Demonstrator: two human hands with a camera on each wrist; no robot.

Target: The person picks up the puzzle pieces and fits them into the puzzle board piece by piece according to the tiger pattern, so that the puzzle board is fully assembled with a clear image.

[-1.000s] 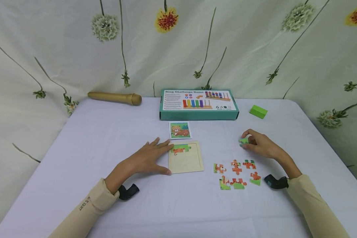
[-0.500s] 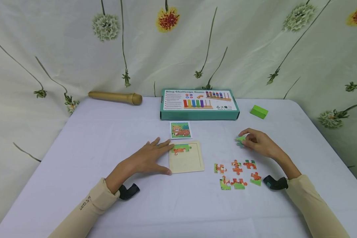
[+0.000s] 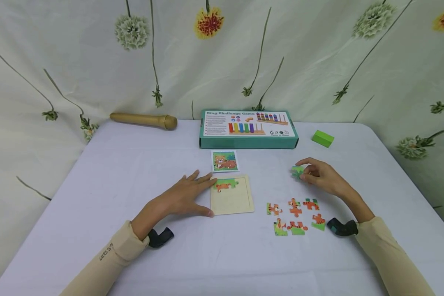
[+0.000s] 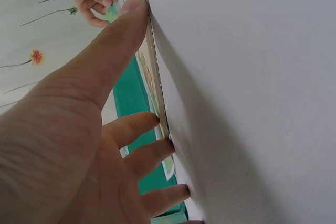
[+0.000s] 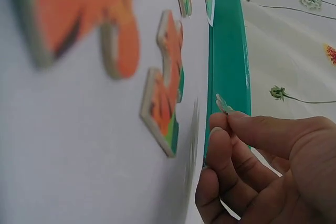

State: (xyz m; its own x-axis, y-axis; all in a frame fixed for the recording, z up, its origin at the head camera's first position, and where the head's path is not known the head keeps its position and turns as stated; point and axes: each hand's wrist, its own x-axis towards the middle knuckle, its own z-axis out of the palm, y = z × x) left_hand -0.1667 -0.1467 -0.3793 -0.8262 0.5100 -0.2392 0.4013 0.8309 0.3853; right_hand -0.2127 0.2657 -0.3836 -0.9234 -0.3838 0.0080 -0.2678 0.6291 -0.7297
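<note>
My right hand [image 3: 323, 177] pinches a green puzzle piece [image 3: 297, 171] between thumb and fingers, over the right part of the table. In the right wrist view that piece [image 5: 224, 104] stands edge-on at the fingertips. My left hand [image 3: 186, 195] lies spread at the left side of a pale wooden puzzle board [image 3: 231, 203], thumb at its near left corner and a fingertip at its upper left. Joined green and orange pieces [image 3: 229, 185] sit along the board's top. Several loose tiger puzzle pieces [image 3: 294, 207] lie in two rows right of the board.
Behind the board lies a tiger picture card [image 3: 225, 161], then a teal game box [image 3: 248, 142]. A green block [image 3: 322, 139] rests at the back right, a wooden stick with a thick end [image 3: 144, 120] at the back left. A flowered cloth hangs behind the table.
My right hand has shifted slightly left, and the green piece has turned in its fingers, showing more of its face. The left hand stays at the board.
</note>
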